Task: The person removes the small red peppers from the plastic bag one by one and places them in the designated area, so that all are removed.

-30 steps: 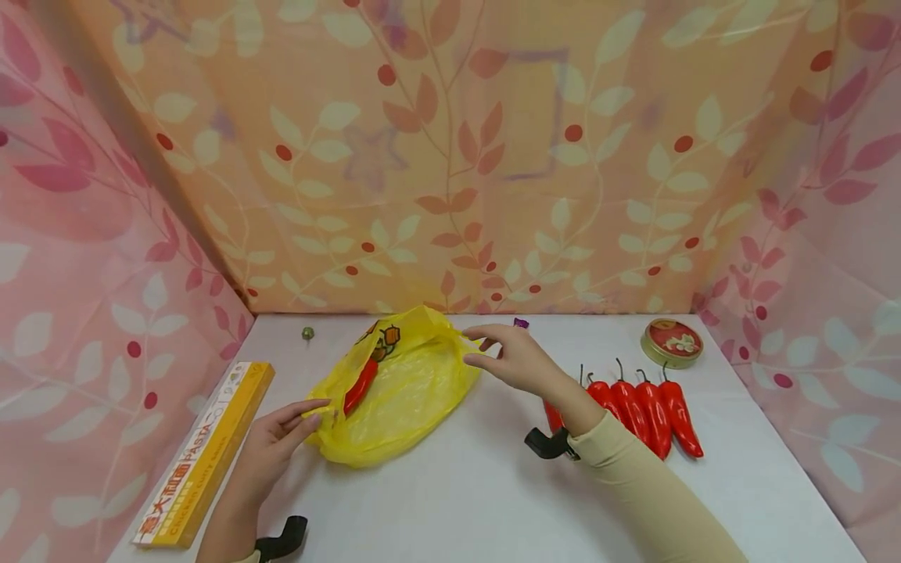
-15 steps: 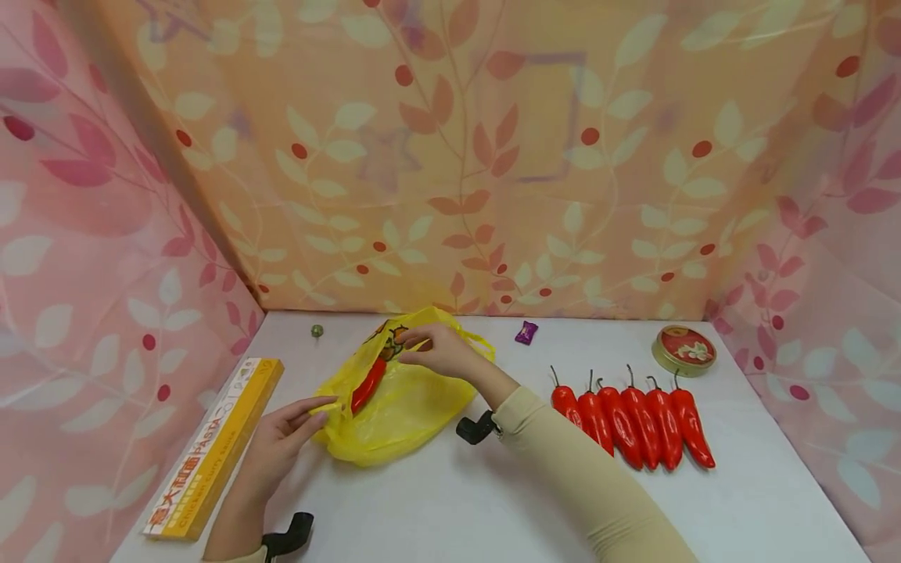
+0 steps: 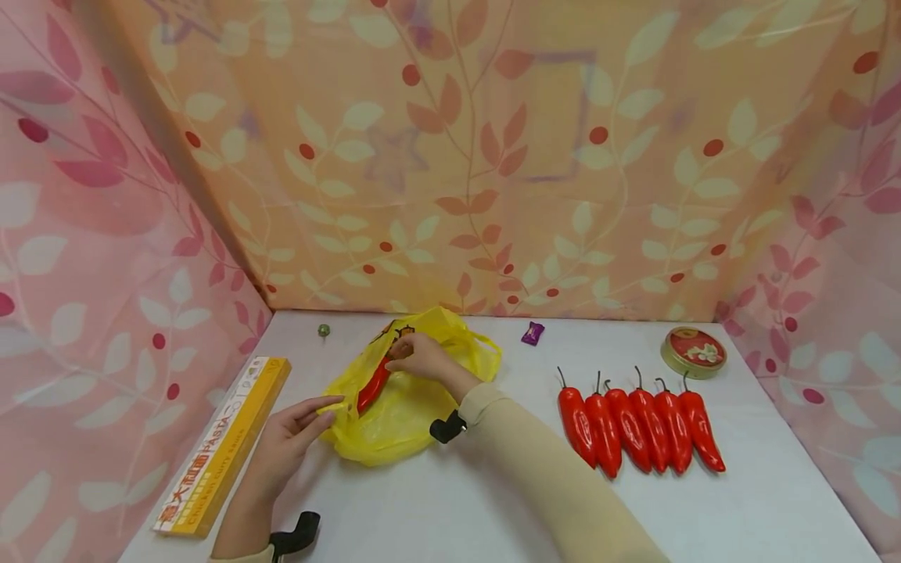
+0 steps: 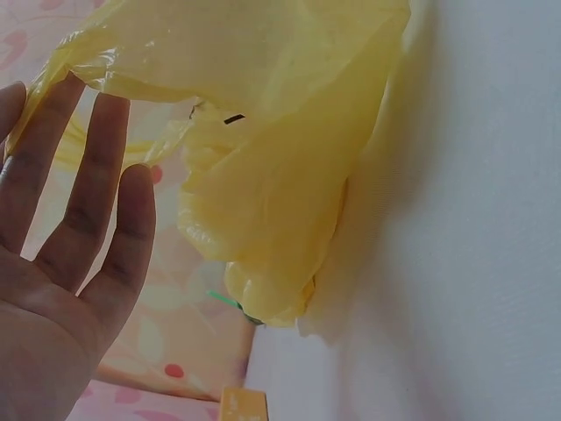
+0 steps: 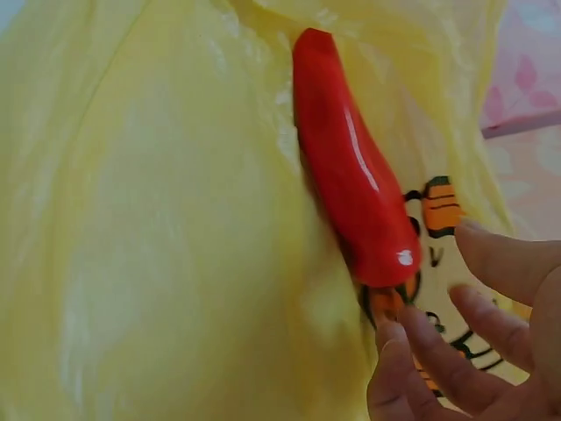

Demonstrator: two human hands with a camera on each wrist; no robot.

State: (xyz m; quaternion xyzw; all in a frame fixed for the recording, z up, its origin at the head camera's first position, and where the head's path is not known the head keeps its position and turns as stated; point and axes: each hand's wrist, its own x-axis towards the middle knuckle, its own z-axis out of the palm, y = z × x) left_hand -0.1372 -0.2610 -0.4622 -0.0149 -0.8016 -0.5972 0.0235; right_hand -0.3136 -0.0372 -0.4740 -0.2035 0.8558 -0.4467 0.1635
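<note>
A yellow plastic bag (image 3: pixel 411 430) lies spread on the table with its mouth held up. My left hand (image 3: pixel 285 442) pinches its near left edge between thumb and forefinger; the other fingers (image 4: pixel 92 193) spread loosely behind the film in the left wrist view. Inside the bag rests a red chili pepper (image 5: pixel 351 167), narrow tip toward me. My right hand (image 3: pixel 422 360) reaches over the bag and pinches the pepper at its stem end, where thumb and forefinger meet. The stem itself is hidden by the fingertips. A cartoon print (image 5: pixel 443 206) shows on the bag beside the pepper.
Several red chili peppers (image 3: pixel 629 430) lie in a row on the right. Behind them stands a round red tin (image 3: pixel 694 350). A purple wrapped candy (image 3: pixel 533 334) and a small green item (image 3: pixel 324 331) lie near the back. A yellow pasta box (image 3: pixel 224 446) lies at left.
My right hand has come from the bag's right edge, leftward into the bag, down to the pepper's stem end. My left hand keeps its pinch on the bag. The view has shifted slightly.
</note>
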